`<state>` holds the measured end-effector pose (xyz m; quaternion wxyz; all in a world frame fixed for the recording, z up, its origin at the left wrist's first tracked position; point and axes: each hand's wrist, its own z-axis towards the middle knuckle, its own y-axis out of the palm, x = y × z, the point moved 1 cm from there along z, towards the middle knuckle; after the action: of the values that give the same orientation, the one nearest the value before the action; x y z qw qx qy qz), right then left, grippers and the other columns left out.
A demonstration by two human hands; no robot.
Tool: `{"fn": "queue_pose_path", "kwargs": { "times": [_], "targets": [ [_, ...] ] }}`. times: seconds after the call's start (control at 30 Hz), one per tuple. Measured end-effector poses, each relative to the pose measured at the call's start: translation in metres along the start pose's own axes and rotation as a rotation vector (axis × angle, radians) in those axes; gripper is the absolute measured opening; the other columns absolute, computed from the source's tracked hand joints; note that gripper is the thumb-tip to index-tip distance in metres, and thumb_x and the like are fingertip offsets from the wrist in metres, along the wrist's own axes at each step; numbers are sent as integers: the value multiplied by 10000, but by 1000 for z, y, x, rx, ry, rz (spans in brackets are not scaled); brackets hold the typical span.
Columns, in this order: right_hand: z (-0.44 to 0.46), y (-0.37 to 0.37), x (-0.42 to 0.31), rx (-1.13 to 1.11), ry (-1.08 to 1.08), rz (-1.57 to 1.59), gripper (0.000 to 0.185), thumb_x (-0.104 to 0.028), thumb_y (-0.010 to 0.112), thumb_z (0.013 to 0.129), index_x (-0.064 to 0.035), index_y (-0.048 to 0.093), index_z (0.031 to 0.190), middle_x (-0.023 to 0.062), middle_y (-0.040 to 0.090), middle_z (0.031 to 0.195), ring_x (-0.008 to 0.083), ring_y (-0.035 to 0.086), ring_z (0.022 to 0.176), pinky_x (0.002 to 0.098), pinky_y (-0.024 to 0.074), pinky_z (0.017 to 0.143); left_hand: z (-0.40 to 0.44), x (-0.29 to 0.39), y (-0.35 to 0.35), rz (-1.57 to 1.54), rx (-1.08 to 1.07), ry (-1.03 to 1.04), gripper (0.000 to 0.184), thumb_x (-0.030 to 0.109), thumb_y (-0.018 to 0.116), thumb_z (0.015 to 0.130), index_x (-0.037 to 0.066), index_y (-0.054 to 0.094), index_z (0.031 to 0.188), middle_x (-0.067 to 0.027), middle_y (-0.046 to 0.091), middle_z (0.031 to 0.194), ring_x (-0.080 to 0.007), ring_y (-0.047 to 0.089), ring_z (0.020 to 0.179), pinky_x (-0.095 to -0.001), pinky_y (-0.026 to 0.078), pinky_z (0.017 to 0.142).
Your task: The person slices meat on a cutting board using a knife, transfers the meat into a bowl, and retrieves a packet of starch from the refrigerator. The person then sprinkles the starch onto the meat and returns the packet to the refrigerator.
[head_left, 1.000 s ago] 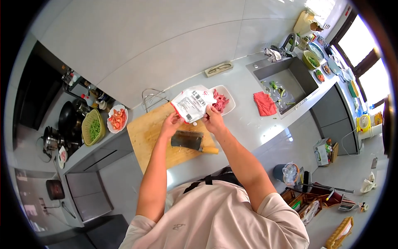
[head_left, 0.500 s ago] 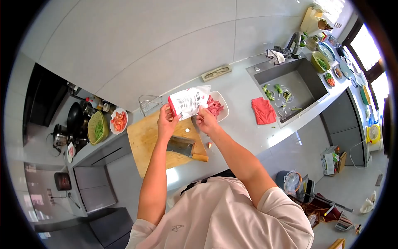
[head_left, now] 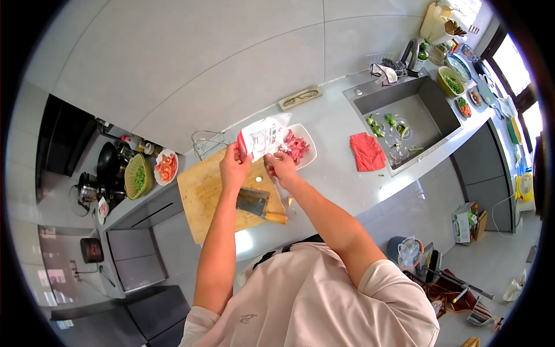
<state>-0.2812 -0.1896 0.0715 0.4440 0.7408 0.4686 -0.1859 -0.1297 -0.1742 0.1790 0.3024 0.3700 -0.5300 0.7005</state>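
Observation:
A white and red printed bag (head_left: 263, 136) is held up over the back edge of a wooden cutting board (head_left: 199, 188). My left hand (head_left: 235, 166) grips the bag's red end. My right hand (head_left: 280, 167) is closed at the bag's lower right side, beside the bowl; whatever its fingers pinch is too small to make out. Sliced red meat (head_left: 296, 147) lies in a white bowl (head_left: 313, 151), right behind that hand. On the board rests a cleaver (head_left: 252, 201) with a wooden handle, and a small white piece (head_left: 258, 179) lies behind it.
A red cloth (head_left: 367, 152) lies left of the sink (head_left: 430, 95), which holds green scraps. A wire rack (head_left: 208, 143) stands behind the board. At left are a green basket of beans (head_left: 139, 176) and a plate of tomatoes (head_left: 166, 167). A grater-like holder (head_left: 300, 98) sits by the wall.
The bag has tilted and shifted slightly left of where it was a second ago. My right hand has moved left and down from the bag's corner. The camera view has shifted a little.

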Motion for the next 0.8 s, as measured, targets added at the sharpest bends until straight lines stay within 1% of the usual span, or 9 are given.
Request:
{"fn": "queue_pose_path", "kwargs": {
  "times": [0.03, 0.13, 0.17, 0.27, 0.4, 0.43, 0.57, 0.67, 0.8],
  "targets": [
    [-5, -2, -1, 85, -83, -182, 298, -231, 711, 1020, -10, 639, 1206, 57, 692, 924, 132, 643, 747, 279, 512, 567, 1, 1, 0, 20, -11, 10, 452, 76, 833, 845, 12, 619, 1237, -137, 757, 1078, -220, 738, 965, -354, 592, 834],
    [-7, -9, -12, 59, -276, -291, 426, -295, 724, 1012, -20, 623, 1322, 76, 716, 1031, 145, 686, 838, 299, 561, 620, -1, 2, 9, 43, -45, 54, 442, 94, 836, 841, 26, 611, 1216, -142, 750, 1044, -241, 741, 930, -363, 586, 818],
    [-4, -12, -17, 63, -321, -364, 482, -379, 698, 1022, -56, 625, 1372, 71, 723, 1065, 151, 698, 900, 287, 573, 650, -4, 1, 16, 28, -56, 73, 441, 98, 835, 842, 32, 609, 1215, -143, 747, 1032, -244, 740, 921, -366, 584, 813],
    [-24, -12, -46, 30, -288, -306, 545, -476, 655, 1030, -64, 626, 1386, 58, 714, 1088, 148, 691, 926, 290, 572, 659, -22, 5, 40, -7, -78, 89, 453, 107, 842, 839, 46, 610, 1222, -143, 737, 1003, -260, 739, 898, -377, 584, 796],
    [-48, -24, -71, 52, -258, -571, 577, -548, 621, 1028, -101, 643, 1393, 48, 697, 1185, 147, 684, 959, 291, 581, 724, -44, 12, 68, -83, -65, 119, 486, 85, 852, 829, 40, 609, 1247, -144, 723, 991, -260, 724, 880, -381, 584, 775],
    [-56, -25, -72, 112, -289, -566, 728, -595, 686, 964, -71, 598, 1462, 127, 740, 1182, 175, 705, 967, 322, 601, 738, -51, 17, 72, -108, -61, 108, 489, 77, 848, 830, 40, 607, 1254, -140, 718, 995, -262, 718, 874, -382, 581, 770],
    [-72, -32, -79, 11, -272, -560, 782, -566, 732, 940, -46, 553, 1497, 155, 730, 1206, 207, 709, 1029, 344, 606, 805, -66, 4, 99, -147, -66, 152, 518, 46, 820, 842, 46, 594, 1307, -132, 690, 1064, -266, 693, 919, -380, 570, 750],
    [-66, -42, -78, 98, -328, -760, 663, -492, 737, 944, -12, 630, 1389, 147, 755, 1108, 212, 728, 984, 349, 588, 785, -70, 8, 101, -196, -136, 141, 502, 19, 785, 853, 45, 595, 1317, -137, 686, 1120, -270, 692, 1011, -368, 584, 799],
    [-82, -32, -103, 233, -324, -971, 473, -379, 699, 938, 45, 683, 1147, 197, 751, 941, 311, 743, 884, 410, 567, 785, -69, 10, 93, -247, -244, 207, 445, -7, 713, 888, 37, 610, 1319, -132, 693, 1193, -259, 696, 1083, -342, 586, 878]
  ]
}}
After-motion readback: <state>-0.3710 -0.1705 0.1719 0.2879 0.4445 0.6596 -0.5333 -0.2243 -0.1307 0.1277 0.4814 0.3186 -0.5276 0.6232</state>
